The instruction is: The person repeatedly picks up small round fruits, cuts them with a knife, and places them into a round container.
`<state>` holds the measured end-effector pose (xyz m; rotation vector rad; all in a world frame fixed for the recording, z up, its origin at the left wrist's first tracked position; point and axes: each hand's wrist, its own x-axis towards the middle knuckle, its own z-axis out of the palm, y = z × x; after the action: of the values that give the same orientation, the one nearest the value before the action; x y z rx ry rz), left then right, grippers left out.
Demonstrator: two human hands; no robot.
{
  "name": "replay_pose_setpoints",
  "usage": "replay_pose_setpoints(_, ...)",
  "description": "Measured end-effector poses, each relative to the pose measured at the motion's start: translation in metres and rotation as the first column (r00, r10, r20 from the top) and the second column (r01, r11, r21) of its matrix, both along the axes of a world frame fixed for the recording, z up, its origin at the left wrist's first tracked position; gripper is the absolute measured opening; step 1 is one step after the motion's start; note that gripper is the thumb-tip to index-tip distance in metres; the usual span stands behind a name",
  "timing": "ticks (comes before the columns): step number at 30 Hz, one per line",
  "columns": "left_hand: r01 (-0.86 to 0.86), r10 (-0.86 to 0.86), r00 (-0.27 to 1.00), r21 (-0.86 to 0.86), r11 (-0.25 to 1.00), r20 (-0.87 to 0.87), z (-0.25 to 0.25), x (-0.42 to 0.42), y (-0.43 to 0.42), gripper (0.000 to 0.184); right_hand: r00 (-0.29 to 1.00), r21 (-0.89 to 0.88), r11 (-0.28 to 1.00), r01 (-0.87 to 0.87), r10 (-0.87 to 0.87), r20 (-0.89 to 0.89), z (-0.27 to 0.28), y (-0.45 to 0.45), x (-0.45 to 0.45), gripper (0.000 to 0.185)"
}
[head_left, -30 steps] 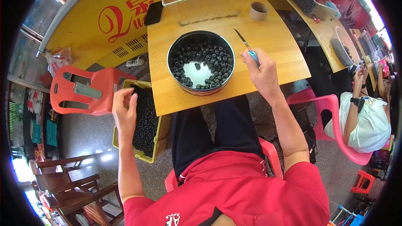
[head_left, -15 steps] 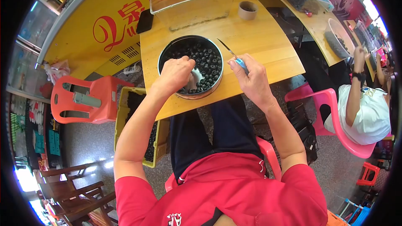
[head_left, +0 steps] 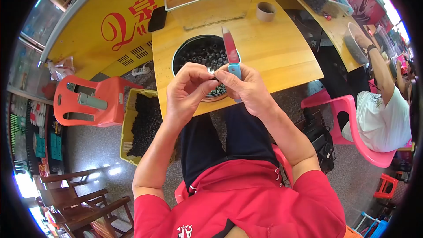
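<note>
My right hand (head_left: 246, 87) is closed round the blue handle of a small knife (head_left: 230, 48), whose blade points up and away from me. Thumb and fingertips of my left hand (head_left: 190, 89) pinch together close to my right thumb; what they hold is too small and hidden to name. Both hands are over the near side of a round basin (head_left: 176, 57). Many small, round black pieces (head_left: 203, 55) with holes in them lie in that basin, partly covered by my hands and the blade.
On the wooden table (head_left: 282, 57) stand a clear plastic bin (head_left: 211, 11), a small cup (head_left: 265, 12) and a black phone (head_left: 157, 19). A yellow crate (head_left: 128, 139) of black pieces is on the floor at left, near an orange chair (head_left: 115, 101). A co-worker (head_left: 379, 114) sits at right.
My left hand has come up out of the basin. My right hand has moved left to meet it, turning the knife blade upright. The co-worker's arm has reached forward into a tub.
</note>
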<state>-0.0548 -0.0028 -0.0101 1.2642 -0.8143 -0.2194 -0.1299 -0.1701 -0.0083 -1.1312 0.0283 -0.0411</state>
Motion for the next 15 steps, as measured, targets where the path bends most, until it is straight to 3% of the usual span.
replay_pose_setpoints(3,0.005,-0.010,0.976,-0.024,1.000,-0.217,-0.002,-0.012,0.003,0.015,1.000,-0.015,1.000,0.008,-0.008,0.016,0.009,0.003,-0.003,0.022)
replay_pose_setpoints(6,-0.018,0.046,0.941,0.088,0.996,-0.335,0.001,-0.022,0.003,0.017,1.000,-0.094,0.995,-0.016,0.016,0.001,0.012,-0.003,-0.003,0.022)
replay_pose_setpoints(12,-0.065,0.093,0.952,0.103,0.993,-0.291,-0.002,-0.028,0.002,0.016,0.999,-0.014,0.999,-0.047,0.047,0.018,0.021,-0.002,-0.007,0.018)
replay_pose_setpoints(15,-0.083,0.083,0.946,0.014,0.996,-0.315,-0.005,-0.029,0.001,0.016,0.999,-0.115,0.993,0.030,-0.027,0.029,0.014,-0.001,-0.005,0.018)
